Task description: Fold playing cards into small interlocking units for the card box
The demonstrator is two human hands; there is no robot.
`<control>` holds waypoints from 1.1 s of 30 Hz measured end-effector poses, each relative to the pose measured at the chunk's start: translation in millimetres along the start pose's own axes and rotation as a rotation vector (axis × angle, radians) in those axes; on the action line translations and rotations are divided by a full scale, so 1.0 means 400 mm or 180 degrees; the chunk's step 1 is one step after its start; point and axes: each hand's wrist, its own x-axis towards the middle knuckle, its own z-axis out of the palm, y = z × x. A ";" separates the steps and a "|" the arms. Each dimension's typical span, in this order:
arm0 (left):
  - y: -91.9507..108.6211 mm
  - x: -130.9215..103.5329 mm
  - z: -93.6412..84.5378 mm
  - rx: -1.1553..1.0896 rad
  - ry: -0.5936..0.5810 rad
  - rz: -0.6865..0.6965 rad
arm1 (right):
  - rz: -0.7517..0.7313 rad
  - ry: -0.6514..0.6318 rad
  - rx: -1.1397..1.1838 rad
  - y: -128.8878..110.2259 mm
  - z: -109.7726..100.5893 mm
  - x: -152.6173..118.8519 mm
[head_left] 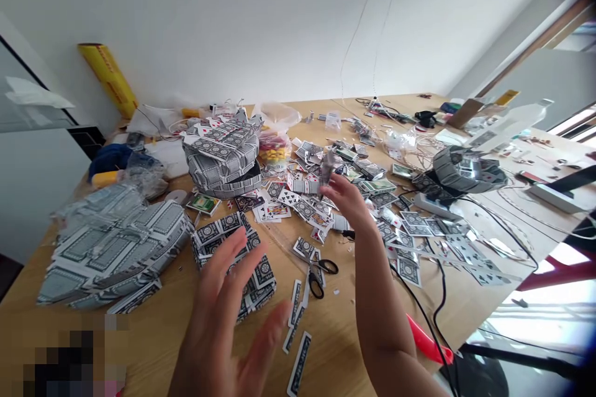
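Observation:
My left hand point(228, 316) is raised in the foreground, fingers spread and thumb apart, with nothing in it. Behind it on the table lies a curved piece covered in black-and-white playing cards point(254, 248), partly hidden by my fingers. My right hand point(344, 195) reaches out over a heap of loose cards. Its fingers are closed on a small, blurred grey piece that looks like a folded playing card point(327, 166), held upright. Black-handled scissors point(316, 279) lie between my hands on some cards. Narrow cut card strips point(298, 363) are close to my left thumb.
A large card-covered shell point(121, 242) sits at left, a taller layered card-built form point(223, 158) behind. A helmet-like card piece point(465, 170) stands at right. Black cables point(442, 285) cross the right side near a red object point(431, 341). A yellow roll point(108, 79) leans on the wall.

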 end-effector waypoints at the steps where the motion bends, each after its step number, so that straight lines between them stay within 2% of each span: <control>1: -0.009 0.009 0.014 -0.0010 -0.0075 -0.0021 | -0.0092 -0.0150 0.0895 -0.021 0.005 -0.021; 2: -0.018 0.018 0.030 -0.0013 -0.0156 -0.0050 | -0.0121 -0.0332 0.1689 -0.041 0.011 -0.042; 4: -0.033 0.036 0.065 -0.0042 -0.0245 -0.0229 | -0.0014 -0.0664 0.2666 -0.077 0.027 -0.082; 7: -0.042 0.056 0.114 -0.0258 -0.0517 -0.0325 | 0.0193 -0.1026 0.3282 -0.115 0.057 -0.123; 10: -0.040 0.068 0.154 -0.0476 -0.0677 -0.0417 | 0.0169 -0.1277 0.3565 -0.127 0.087 -0.138; 13: -0.037 0.078 0.180 -0.0530 -0.0495 -0.0457 | 0.0027 -0.1394 0.3749 -0.127 0.107 -0.138; 17: -0.042 0.088 0.186 -0.0279 -0.0181 -0.0374 | 0.0029 -0.1416 0.3744 -0.128 0.105 -0.136; 21: -0.058 0.092 0.179 0.0022 -0.0097 -0.0241 | 0.0344 -0.0733 0.3691 -0.131 0.090 -0.130; 23: -0.066 0.092 0.179 0.0143 -0.0100 -0.0259 | 0.0467 -0.0517 0.3610 -0.132 0.084 -0.125; 33: -0.083 0.092 0.191 0.0303 -0.0249 -0.0291 | 0.0708 -0.0764 0.3475 -0.118 0.076 -0.111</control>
